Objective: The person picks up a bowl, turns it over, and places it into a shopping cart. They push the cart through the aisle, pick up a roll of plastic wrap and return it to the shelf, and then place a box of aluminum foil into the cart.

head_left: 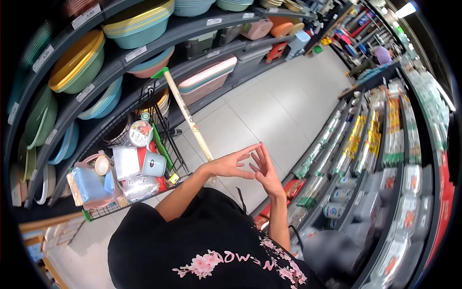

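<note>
My left hand [232, 163] and my right hand [267, 172] are raised in front of my chest, their fingertips meeting at the top. The fingers of both are spread, and neither hand holds anything. Just beyond my left hand is a pale wooden pole [185, 113] with a green end, slanting up beside a black wire shopping cart [174, 155]. Inside the cart are a round lidded tub [140, 133], a pale blue box [154, 164], a clear plastic-wrapped bundle [140, 187] and a pink basin [115, 192] with a blue packet [90, 184] in it.
Shelves of stacked plastic basins [139, 24] and storage boxes [209, 79] line the left side. On the right, a tiered shelf holds yellow packs [353, 137] and clear plastic containers [409, 180]. A tiled aisle floor [269, 103] runs between them. A person [382, 55] is far off.
</note>
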A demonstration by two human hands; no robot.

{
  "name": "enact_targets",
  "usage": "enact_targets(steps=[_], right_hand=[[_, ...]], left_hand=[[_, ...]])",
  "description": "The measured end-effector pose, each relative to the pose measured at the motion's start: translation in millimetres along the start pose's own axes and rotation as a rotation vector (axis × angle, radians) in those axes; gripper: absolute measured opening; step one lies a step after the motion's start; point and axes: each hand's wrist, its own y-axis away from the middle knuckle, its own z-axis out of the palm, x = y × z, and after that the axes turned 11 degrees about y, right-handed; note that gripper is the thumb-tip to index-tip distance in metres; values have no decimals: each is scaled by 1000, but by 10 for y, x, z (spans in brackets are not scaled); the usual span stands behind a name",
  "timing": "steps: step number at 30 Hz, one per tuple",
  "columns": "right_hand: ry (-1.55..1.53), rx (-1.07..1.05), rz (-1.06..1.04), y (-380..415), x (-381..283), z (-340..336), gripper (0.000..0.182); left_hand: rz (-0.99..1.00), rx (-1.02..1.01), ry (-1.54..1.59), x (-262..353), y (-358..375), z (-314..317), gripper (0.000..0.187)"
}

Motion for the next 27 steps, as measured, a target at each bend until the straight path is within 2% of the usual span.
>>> enact_targets(steps=[9, 19, 22, 27], right_hand=[[-120, -235, 24, -695, 100, -671, 126], [-150, -346, -83, -1283, -40, -2084, 122], [-126, -379, -91, -1385, -118, -2526, 119], [-162, -462, -98, -1589, -130, -2823, 113]], left_hand=[[-54, 201, 4, 131, -511, -171, 107], [25, 336, -85, 350, -1937, 81, 106], [-14, 352, -111, 464, -2314, 158, 106], [5, 410, -119, 505, -2595, 191, 105]])
